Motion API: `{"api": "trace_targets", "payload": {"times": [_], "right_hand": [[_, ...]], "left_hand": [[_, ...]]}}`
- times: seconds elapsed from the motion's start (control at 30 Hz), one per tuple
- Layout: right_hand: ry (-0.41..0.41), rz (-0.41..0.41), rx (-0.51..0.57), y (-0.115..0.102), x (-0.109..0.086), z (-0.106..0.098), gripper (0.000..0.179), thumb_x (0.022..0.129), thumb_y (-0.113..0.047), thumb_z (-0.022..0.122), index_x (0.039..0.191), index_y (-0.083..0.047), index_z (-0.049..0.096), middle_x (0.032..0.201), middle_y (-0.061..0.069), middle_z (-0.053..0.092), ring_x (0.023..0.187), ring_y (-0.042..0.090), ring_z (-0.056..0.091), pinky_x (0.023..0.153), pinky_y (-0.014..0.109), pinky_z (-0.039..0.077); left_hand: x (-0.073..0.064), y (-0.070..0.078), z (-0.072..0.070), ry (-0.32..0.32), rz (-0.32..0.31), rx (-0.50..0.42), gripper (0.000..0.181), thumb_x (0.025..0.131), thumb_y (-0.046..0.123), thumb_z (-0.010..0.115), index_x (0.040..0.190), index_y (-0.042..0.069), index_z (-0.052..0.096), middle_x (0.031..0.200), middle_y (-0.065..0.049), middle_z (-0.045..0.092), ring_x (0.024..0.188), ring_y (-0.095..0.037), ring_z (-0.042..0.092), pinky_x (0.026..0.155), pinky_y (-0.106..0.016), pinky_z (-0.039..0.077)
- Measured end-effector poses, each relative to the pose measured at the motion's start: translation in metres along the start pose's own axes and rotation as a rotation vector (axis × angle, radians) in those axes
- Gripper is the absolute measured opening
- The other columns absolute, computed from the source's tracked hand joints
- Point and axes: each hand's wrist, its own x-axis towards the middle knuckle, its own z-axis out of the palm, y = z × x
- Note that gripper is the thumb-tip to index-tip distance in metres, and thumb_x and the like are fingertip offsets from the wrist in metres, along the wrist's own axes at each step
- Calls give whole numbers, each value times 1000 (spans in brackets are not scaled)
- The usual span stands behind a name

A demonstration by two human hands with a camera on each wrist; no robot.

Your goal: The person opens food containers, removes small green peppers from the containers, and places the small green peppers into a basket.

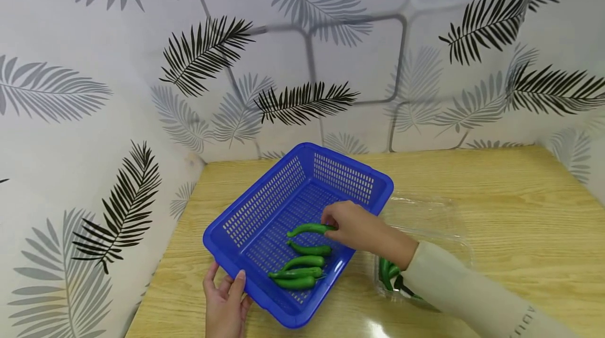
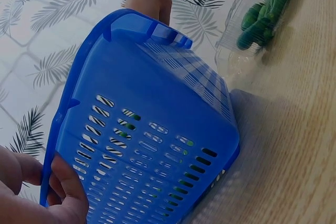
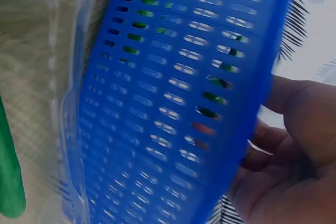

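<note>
A blue plastic basket (image 1: 264, 201) with slotted walls sits tilted on the table, several green chili peppers (image 1: 302, 262) lying in its near right part. My left hand (image 1: 224, 301) grips the rim at the near left corner, thumb on top and fingers beneath, as the left wrist view (image 2: 65, 187) also shows. Over the basket's right side, my right hand (image 1: 352, 225) pinches one green chili pepper (image 1: 309, 229) by its end. In the right wrist view the right hand (image 3: 299, 150) appears beyond the basket wall; the pepper's held end is hidden by the fingers.
Right of the basket stands a clear plastic box (image 1: 425, 228) with its lid folded back, holding more green peppers (image 1: 387, 272); my right forearm passes over it. The wooden table (image 1: 520, 212) meets a leaf-patterned wall (image 1: 331, 65) at the back and left.
</note>
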Motion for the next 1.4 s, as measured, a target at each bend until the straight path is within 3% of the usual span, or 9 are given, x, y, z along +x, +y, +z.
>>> {"api": "trace_targets", "payload": {"times": [0.27, 0.47, 0.9, 1.17, 1.33, 1.4], "right_hand": [[-39, 137, -98, 3, 15, 17, 8, 77, -8, 72, 80, -8, 65, 75, -2, 61, 67, 10, 54, 60, 27, 48], [-83, 201, -155, -1, 20, 23, 25, 73, -3, 68, 60, -11, 48, 55, -4, 41, 49, 11, 37, 45, 26, 33], [-199, 268, -246, -7, 26, 29, 18, 79, -3, 67, 69, -11, 54, 64, 1, 49, 60, 17, 48, 56, 33, 46], [-170, 243, -215, -6, 24, 27, 27, 82, -10, 67, 62, -13, 48, 58, -1, 45, 53, 14, 44, 49, 30, 42], [-74, 155, -165, -3, 21, 27, 38, 79, -5, 64, 53, -17, 38, 50, -6, 34, 46, 9, 34, 42, 24, 31], [-37, 111, -154, -3, 18, 24, 36, 78, -3, 62, 53, -17, 41, 49, -8, 35, 45, 8, 34, 42, 22, 32]], "left_hand": [[0, 0, -1, 0, 1, 7, 64, 96, 14, 53, 139, 21, 6, 105, -4, 53, 79, -8, 58, 64, -25, 51], [1, -1, -1, 7, -2, 17, 64, 96, 14, 52, 139, 22, 6, 105, -4, 53, 79, -8, 58, 64, -25, 51], [0, 0, 0, 13, -7, 10, 63, 96, 15, 53, 139, 22, 7, 106, -4, 53, 80, -8, 58, 65, -25, 51], [0, 0, 1, 2, -9, 21, 63, 96, 15, 52, 139, 22, 7, 109, -6, 53, 82, -9, 58, 66, -26, 52], [-1, 1, 1, 9, -14, 23, 63, 96, 14, 52, 140, 22, 7, 109, -5, 53, 82, -9, 59, 66, -26, 52], [-1, 0, 1, 15, -24, 26, 65, 96, 15, 53, 141, 22, 6, 109, -5, 53, 83, -9, 59, 67, -27, 52]]}}
